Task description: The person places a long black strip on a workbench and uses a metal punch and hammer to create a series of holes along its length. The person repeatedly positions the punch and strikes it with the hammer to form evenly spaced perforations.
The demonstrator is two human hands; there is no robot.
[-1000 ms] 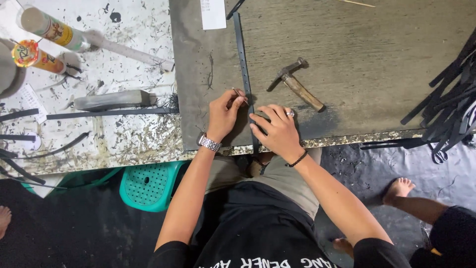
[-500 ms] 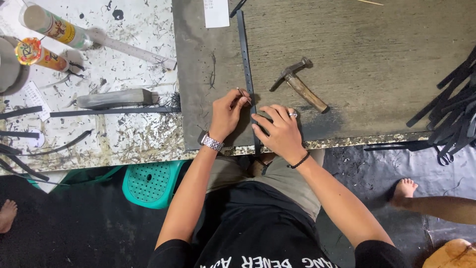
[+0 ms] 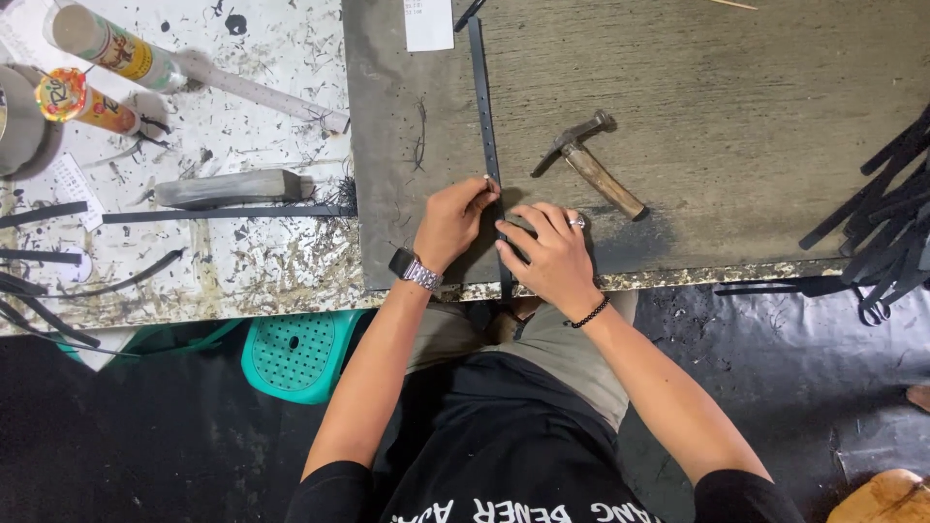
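1. Speckled with black offcuts, the pale worktop (image 3: 242, 252) carries a dark wooden board (image 3: 727, 126) on its right half, and I am looking straight down at it from the head camera.
2. One long black strap (image 3: 483, 107) with a row of punched holes lies lengthwise on the board, running from the far edge to the near edge, where it passes under the hands.
3. My left hand (image 3: 450, 228) is pinched shut on a small thin metal piece, probably a nail or punch (image 3: 486, 181), with its tip at the strap's left edge; I judge it is held upright there to line it up with the strap.
4. My right hand (image 3: 544, 254) lies flat, fingers spread and grasping nothing, pressing the strap down just beside the left hand, likely to keep it from sliding.
5. One hammer (image 3: 589, 163) with a wooden handle rests on the board just right of the strap, near the right hand and untouched.
6. On the pale side I count two tubes: a long sealant tube (image 3: 107, 50) and a shorter can with a colourful cap (image 3: 73, 102).
7. One grey block (image 3: 228, 188) lies beside a loose black strip.
8. A heap of black strips (image 3: 886, 218), too many to count, hangs at the right edge.
9. One teal stool (image 3: 295, 353) stands below the worktop.
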